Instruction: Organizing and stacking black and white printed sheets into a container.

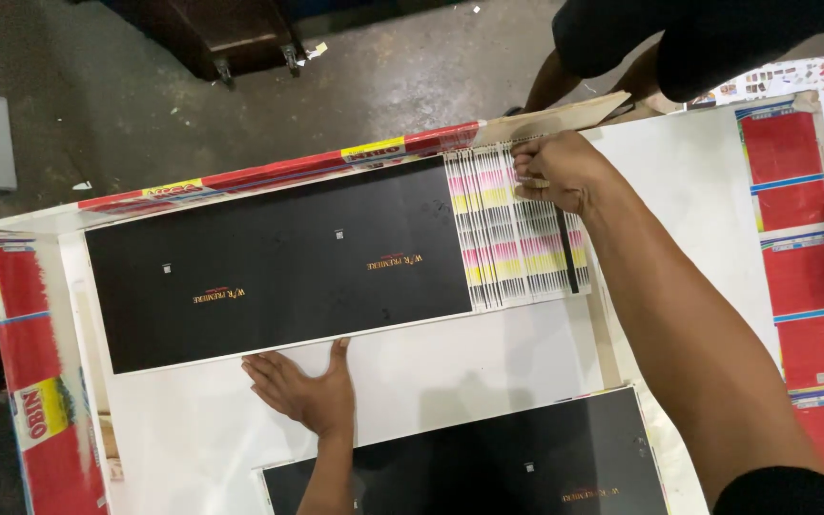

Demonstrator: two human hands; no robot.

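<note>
Carefully now: keep left hand (302, 389) flat and open against near edge of black printed sheets (278, 262) lying on white table (488, 362); with right hand (560, 172) pinching fanned colour-striped edges (517, 238) at far corner, square stack gently, avoiding creases.

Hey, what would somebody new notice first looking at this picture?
Probably the big black printed sheet lying across the white table, with a fanned stack of colour-striped sheet edges at its right end. The right hand presses on that stack's top corner, while the left hand lies flat at the sheet's near edge. Red printed sheets line the table's right side.
</note>
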